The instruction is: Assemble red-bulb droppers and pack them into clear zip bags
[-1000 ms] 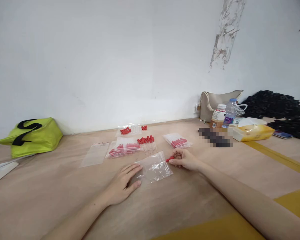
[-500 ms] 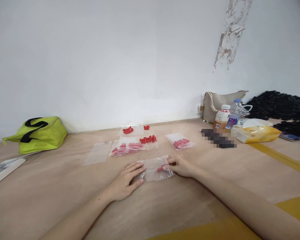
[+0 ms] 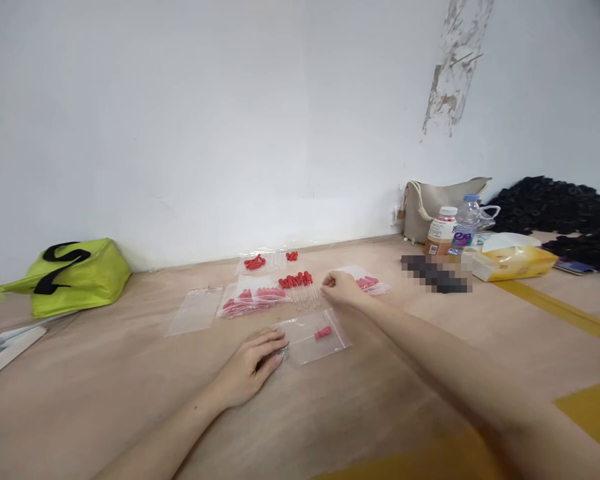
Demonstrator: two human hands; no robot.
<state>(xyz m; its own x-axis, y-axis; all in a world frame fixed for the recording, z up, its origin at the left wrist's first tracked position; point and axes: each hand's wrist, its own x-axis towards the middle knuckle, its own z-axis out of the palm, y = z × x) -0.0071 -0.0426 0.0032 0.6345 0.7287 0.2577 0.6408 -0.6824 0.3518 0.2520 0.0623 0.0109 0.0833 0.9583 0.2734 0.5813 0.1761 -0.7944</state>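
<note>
A clear zip-lock bag (image 3: 305,350) lies flat in front of me. Inside it is one thin pale stick with a red tip (image 3: 323,332). My left hand (image 3: 260,360) holds the bag's left end between fingertips and thumb. My right hand (image 3: 341,288) hovers beyond the bag, its fingers loosely curled and slightly apart, with nothing visible in them. Just left of it, several red-tipped sticks (image 3: 297,283) lie in a row. Behind the right hand, a stack of filled bags (image 3: 373,285) is partly covered. More bags with red tips (image 3: 255,298) lie to the left of the row.
A flat zip bag (image 3: 195,310) lies at left. Near the wall are small red pieces (image 3: 254,262). A green bag (image 3: 80,277) stands far left. At right are two bottles (image 3: 441,230), a tissue pack (image 3: 515,260), a grey bag (image 3: 423,207) and a black heap (image 3: 550,207).
My right hand has let go of the bag's right end and moved up and away toward the row of sticks. My left hand stays at the bag's left end.
</note>
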